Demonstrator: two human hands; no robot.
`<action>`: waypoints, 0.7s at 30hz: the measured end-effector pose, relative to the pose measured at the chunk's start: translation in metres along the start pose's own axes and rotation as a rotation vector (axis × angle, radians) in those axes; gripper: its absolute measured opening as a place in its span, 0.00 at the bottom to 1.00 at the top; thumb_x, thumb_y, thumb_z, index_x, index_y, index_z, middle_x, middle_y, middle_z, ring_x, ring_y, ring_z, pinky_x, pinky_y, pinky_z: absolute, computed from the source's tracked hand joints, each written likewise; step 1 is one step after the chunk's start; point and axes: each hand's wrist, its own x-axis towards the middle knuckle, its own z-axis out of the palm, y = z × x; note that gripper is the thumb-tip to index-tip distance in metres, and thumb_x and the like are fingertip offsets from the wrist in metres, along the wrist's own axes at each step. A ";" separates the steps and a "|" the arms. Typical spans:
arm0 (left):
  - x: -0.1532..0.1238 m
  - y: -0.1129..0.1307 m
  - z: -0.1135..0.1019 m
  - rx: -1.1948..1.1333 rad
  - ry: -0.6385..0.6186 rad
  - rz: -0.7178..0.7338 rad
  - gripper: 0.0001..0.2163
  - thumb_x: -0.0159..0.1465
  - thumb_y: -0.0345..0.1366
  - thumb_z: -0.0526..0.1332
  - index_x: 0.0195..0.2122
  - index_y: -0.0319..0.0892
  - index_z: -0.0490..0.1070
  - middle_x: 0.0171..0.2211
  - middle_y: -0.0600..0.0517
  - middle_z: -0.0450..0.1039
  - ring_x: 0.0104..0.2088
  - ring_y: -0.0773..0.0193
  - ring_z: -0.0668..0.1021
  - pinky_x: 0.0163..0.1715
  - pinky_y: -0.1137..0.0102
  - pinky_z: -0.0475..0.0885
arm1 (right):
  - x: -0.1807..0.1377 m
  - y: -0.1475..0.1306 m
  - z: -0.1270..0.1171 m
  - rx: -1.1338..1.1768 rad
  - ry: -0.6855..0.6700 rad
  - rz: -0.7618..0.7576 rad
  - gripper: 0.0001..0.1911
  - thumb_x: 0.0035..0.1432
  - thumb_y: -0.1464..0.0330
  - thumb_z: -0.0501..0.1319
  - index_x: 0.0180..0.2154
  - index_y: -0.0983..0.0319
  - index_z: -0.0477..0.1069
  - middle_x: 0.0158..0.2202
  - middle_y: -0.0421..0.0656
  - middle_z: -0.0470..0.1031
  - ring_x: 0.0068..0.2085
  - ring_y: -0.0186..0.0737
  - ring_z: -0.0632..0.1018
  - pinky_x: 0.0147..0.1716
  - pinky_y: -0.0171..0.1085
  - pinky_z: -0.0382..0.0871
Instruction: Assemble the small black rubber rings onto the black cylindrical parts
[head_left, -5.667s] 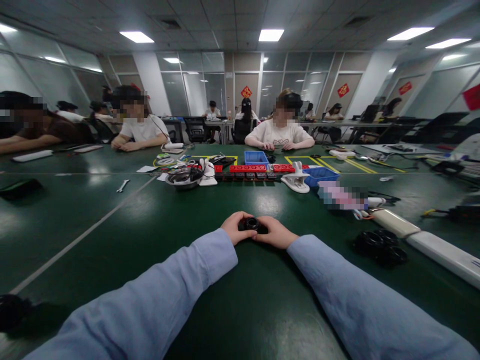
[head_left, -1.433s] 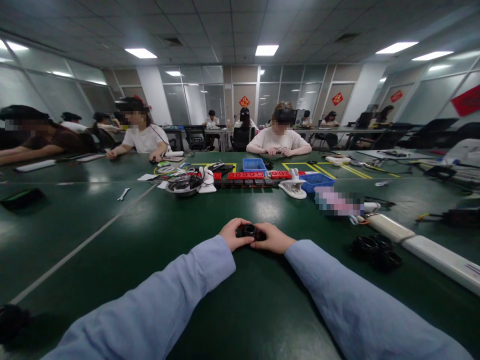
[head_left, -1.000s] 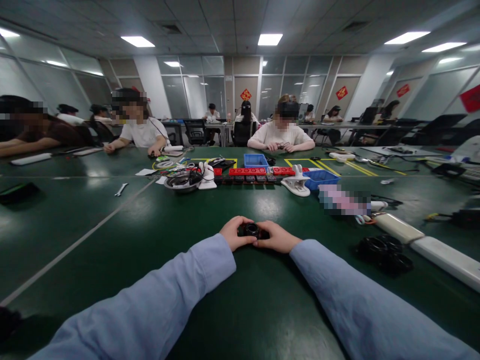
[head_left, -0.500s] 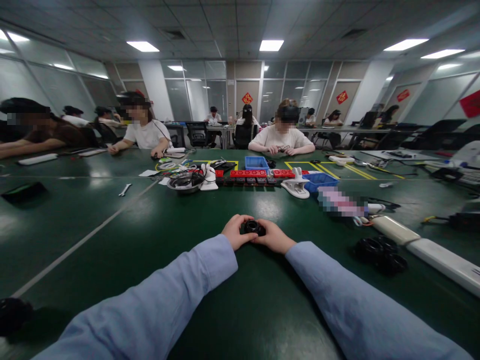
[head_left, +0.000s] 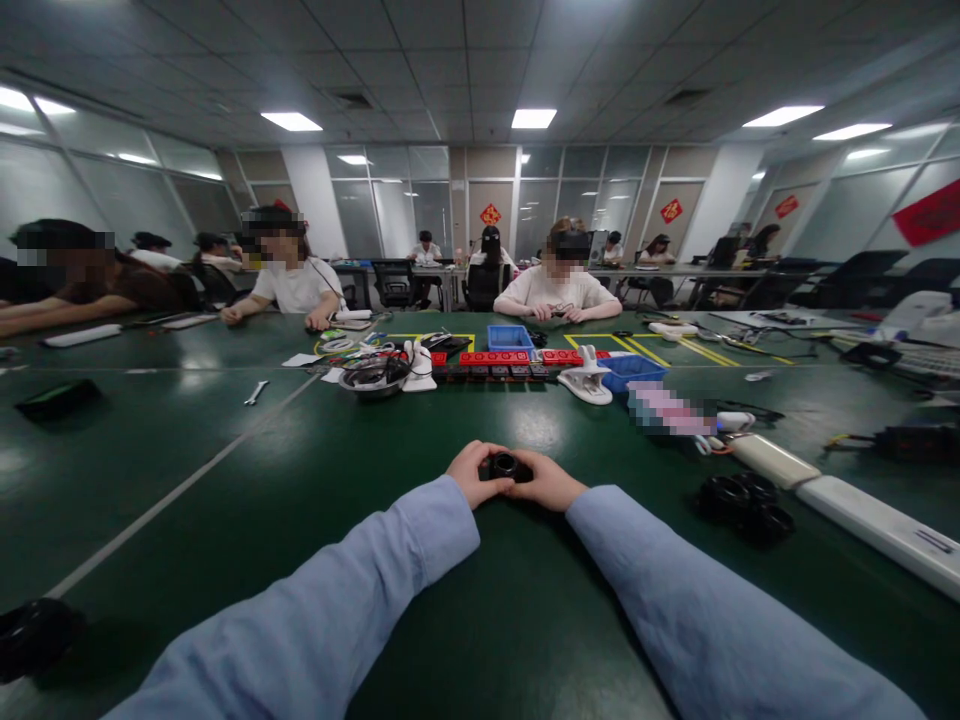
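A small black round part (head_left: pixel 505 466) with a ring-shaped top sits on the green table (head_left: pixel 315 470) between my two hands. My left hand (head_left: pixel 474 473) curls around its left side, fingers closed on it. From the right, my right hand (head_left: pixel 546 480) grips the same part, fingers wrapped over its edge. Both arms wear light blue sleeves and reach forward from the bottom of the view. The lower half of the part is hidden by my fingers.
Several black round parts (head_left: pixel 742 496) lie to my right beside white bars (head_left: pixel 877 520). Farther back stand a metal bowl (head_left: pixel 373 376), red blocks (head_left: pixel 495 358), blue bins (head_left: pixel 510 337) and a white clamp (head_left: pixel 585 380). Other people sit across the table.
Both hands have stayed closed on the black part at the same spot. Only the view has shifted slightly with my head.
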 end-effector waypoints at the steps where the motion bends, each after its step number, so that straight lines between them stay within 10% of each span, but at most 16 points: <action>1: 0.000 -0.001 -0.001 -0.009 -0.018 0.006 0.18 0.46 0.35 0.64 0.39 0.42 0.66 0.32 0.52 0.63 0.35 0.63 0.68 0.33 0.70 0.66 | 0.000 0.002 -0.002 0.031 -0.025 -0.004 0.21 0.42 0.65 0.62 0.41 0.63 0.66 0.36 0.42 0.70 0.37 0.39 0.70 0.37 0.38 0.62; 21: 0.003 -0.001 0.004 -0.005 0.004 -0.042 0.18 0.45 0.36 0.65 0.38 0.41 0.66 0.31 0.52 0.62 0.32 0.65 0.68 0.34 0.69 0.66 | 0.003 0.003 -0.003 -0.040 0.003 0.029 0.19 0.38 0.64 0.64 0.34 0.64 0.66 0.30 0.40 0.68 0.31 0.36 0.69 0.28 0.33 0.60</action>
